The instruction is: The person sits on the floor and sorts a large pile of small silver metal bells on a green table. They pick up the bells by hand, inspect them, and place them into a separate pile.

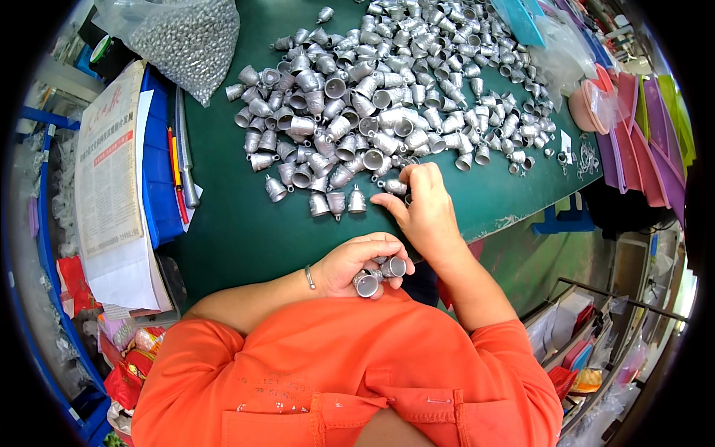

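A large heap of small silver metal bells covers the far middle of the green table. Close to my body, my left hand is curled palm up around several of these bells, their open mouths showing. At the heap's near edge my right hand reaches down with thumb and fingers around a bell, which the fingers partly cover. Left of that hand, a few bells stand apart from the pile.
A clear bag of small silver beads lies at the far left, beside a blue tray with newspaper and pens. Pink and purple plastic bins line the right side. Metal rings lie near the right edge.
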Tool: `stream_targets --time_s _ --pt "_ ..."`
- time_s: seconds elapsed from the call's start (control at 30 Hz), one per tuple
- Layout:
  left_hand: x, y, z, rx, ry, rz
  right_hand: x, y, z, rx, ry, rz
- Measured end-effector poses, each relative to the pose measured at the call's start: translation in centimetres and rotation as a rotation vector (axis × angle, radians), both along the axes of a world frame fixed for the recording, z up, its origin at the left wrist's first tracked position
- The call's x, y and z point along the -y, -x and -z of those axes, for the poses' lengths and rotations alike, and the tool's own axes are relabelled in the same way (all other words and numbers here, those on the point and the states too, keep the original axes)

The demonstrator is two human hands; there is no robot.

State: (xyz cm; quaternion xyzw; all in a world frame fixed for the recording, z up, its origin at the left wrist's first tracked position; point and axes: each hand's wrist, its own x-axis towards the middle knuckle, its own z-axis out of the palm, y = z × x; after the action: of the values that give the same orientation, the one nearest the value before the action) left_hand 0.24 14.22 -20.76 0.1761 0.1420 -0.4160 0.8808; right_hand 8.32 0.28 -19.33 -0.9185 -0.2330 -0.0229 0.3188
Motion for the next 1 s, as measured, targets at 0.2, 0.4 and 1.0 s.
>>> stream_targets --time_s 0.2,0.4,1.0 --pt "0.0 0.0 0.0 -0.006 -0.001 -0.003 0.8 -0.2 0.7 0.002 -0.168 -0.111" --pt "0.1 0.0 -0.1 0.004 -0.034 0.003 2.1 0.1 0.1 -1.028 -1.151 0.037" --pt "-0.1 0.0 0.3 0.019 -0.006 -0.012 3.2 -0.6 -1.3 -0.875 -0.892 0.230"
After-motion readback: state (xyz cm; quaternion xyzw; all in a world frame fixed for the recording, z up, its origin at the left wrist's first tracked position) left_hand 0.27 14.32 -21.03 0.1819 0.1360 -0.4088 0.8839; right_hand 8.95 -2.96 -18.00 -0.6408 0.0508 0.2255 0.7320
